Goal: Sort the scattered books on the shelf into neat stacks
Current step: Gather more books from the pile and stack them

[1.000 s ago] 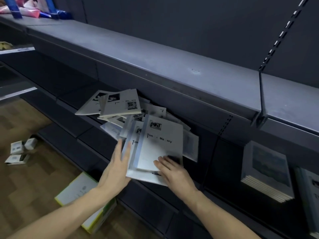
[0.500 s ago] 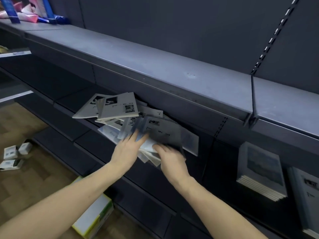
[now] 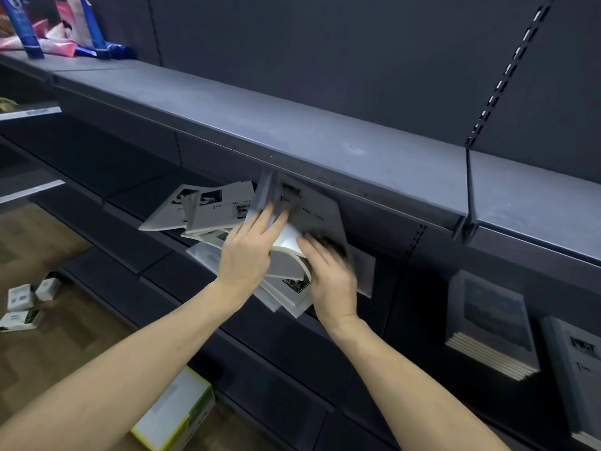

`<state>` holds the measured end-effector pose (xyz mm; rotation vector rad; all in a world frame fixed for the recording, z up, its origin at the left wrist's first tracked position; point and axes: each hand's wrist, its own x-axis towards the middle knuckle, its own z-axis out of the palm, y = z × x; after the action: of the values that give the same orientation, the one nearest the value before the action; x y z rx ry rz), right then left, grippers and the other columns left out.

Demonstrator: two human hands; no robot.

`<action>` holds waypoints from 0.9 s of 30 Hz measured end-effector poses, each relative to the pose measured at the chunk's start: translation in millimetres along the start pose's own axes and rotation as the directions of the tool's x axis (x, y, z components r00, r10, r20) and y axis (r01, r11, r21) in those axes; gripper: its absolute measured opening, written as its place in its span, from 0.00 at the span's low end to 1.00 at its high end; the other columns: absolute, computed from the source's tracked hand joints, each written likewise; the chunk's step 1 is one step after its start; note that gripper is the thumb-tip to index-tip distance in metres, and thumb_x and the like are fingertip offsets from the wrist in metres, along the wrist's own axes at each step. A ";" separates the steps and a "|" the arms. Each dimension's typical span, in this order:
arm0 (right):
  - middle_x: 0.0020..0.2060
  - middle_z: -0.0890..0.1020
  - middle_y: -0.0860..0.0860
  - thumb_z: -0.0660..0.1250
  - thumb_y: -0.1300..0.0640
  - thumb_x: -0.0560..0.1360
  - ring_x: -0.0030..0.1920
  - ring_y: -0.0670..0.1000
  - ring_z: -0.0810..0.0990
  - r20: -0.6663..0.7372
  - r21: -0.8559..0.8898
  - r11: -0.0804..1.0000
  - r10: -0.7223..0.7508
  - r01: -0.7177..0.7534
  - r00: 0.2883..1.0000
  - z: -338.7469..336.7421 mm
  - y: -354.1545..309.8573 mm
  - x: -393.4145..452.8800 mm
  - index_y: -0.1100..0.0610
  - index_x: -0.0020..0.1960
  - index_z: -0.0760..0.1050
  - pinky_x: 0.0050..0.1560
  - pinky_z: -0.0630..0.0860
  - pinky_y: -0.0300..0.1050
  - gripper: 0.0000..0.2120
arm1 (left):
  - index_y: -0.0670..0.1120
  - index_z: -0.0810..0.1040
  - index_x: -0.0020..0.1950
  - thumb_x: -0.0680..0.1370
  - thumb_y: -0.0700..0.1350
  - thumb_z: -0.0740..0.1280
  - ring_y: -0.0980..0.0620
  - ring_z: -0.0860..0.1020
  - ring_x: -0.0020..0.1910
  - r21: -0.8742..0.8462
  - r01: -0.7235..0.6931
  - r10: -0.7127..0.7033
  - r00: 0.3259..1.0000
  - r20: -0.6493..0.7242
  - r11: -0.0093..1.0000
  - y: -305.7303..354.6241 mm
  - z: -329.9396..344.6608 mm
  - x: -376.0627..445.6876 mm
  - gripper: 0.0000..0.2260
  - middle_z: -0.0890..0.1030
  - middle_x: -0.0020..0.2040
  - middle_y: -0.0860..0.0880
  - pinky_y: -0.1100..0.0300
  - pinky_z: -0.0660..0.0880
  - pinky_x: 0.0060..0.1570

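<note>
We have both hands in the heap of grey books on the dark middle shelf (image 3: 130, 206), just under the lip of the upper shelf (image 3: 260, 125). Our left hand (image 3: 248, 252) lies palm down, fingers spread flat across the cover of the top book (image 3: 312, 209), which is tipped up on edge; it presses rather than clasps. Our right hand (image 3: 331, 281), at about 3 o'clock from the left, has its fingers curled around a bundle of several books (image 3: 289, 281) whose covers bend upward, though motion blur hides exactly how tight the hold is. At 9 o'clock from the hands, more scattered books (image 3: 208, 209) lie fanned and overlapping, some poking past the shelf edge. Well apart at 4 o'clock, a neat stack (image 3: 487, 336) already sits on the same shelf, with another stack (image 3: 579, 369) just beside it at the frame edge. At 11 o'clock, far off, coloured tubes (image 3: 65, 30) stand on the upper shelf. Below, on the wooden floor (image 3: 48, 336), a yellow-edged box (image 3: 175, 415) lies at 7 o'clock and small white boxes (image 3: 26, 304) at 9 o'clock.
</note>
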<state>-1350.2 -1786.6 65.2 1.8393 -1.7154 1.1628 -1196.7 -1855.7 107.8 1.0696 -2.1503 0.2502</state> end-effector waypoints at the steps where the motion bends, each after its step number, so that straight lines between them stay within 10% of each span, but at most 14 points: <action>1: 0.65 0.78 0.50 0.68 0.74 0.71 0.64 0.54 0.78 0.016 0.018 1.000 -0.002 0.002 1.000 3.5 -2.1 -1.9 0.54 0.67 0.76 0.64 0.74 0.50 0.28 | 0.44 0.77 0.67 0.63 0.23 0.65 0.43 0.78 0.60 0.011 -0.002 0.002 1.000 -0.005 1.000 -3.2 -0.2 -3.3 0.34 0.76 0.66 0.42 0.50 0.78 0.48; 7: 0.66 0.77 0.51 0.67 0.63 0.77 0.63 0.53 0.77 0.291 0.093 0.995 -0.003 -0.025 0.957 16.4 -14.0 -29.7 0.54 0.70 0.72 0.60 0.76 0.48 0.21 | 0.42 0.79 0.64 0.62 0.24 0.69 0.42 0.80 0.56 0.115 0.012 -0.025 0.993 0.113 0.993 -29.3 8.7 -46.2 0.32 0.77 0.65 0.39 0.52 0.78 0.43; 12: 0.78 0.56 0.50 0.55 0.32 0.77 0.77 0.56 0.53 0.720 -0.060 0.988 0.143 -0.145 0.679 24.4 -6.4 -65.7 0.44 0.77 0.57 0.76 0.55 0.53 0.32 | 0.40 0.79 0.63 0.55 0.26 0.76 0.37 0.77 0.62 0.254 -0.081 -0.028 0.916 0.400 0.964 -54.6 27.2 -112.2 0.36 0.75 0.66 0.34 0.47 0.80 0.49; 16: 0.78 0.43 0.51 0.69 0.29 0.65 0.78 0.57 0.42 0.677 -0.136 0.927 0.345 -0.350 0.650 35.0 -4.9 -72.2 0.45 0.79 0.46 0.78 0.49 0.54 0.52 | 0.45 0.73 0.70 0.57 0.34 0.81 0.35 0.69 0.70 0.201 0.000 -0.115 0.820 0.560 0.980 -59.6 31.3 -123.5 0.42 0.68 0.71 0.35 0.53 0.82 0.45; 19: 0.75 0.52 0.52 0.79 0.36 0.58 0.75 0.55 0.56 0.660 -0.066 0.820 0.464 -0.569 0.591 42.5 -9.5 -68.3 0.48 0.79 0.43 0.74 0.62 0.50 0.63 | 0.52 0.49 0.80 0.70 0.48 0.78 0.38 0.50 0.78 0.158 0.217 -0.269 0.757 0.595 0.963 -61.8 31.6 -123.3 0.48 0.42 0.79 0.39 0.57 0.78 0.55; 27: 0.73 0.57 0.55 0.78 0.43 0.64 0.68 0.58 0.61 0.640 -0.173 0.876 0.448 -0.451 0.625 47.3 -26.9 -76.3 0.51 0.78 0.45 0.65 0.71 0.51 0.55 | 0.54 0.40 0.79 0.67 0.44 0.78 0.38 0.66 0.66 0.158 0.363 -0.372 0.657 0.656 0.918 -38.8 36.2 -118.5 0.55 0.40 0.76 0.37 0.52 0.76 0.55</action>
<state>-1303.8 -1767.6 -13.8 2.0356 -2.7075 0.6556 -1137.9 -1823.5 -3.4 1.7843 -2.4584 -0.3930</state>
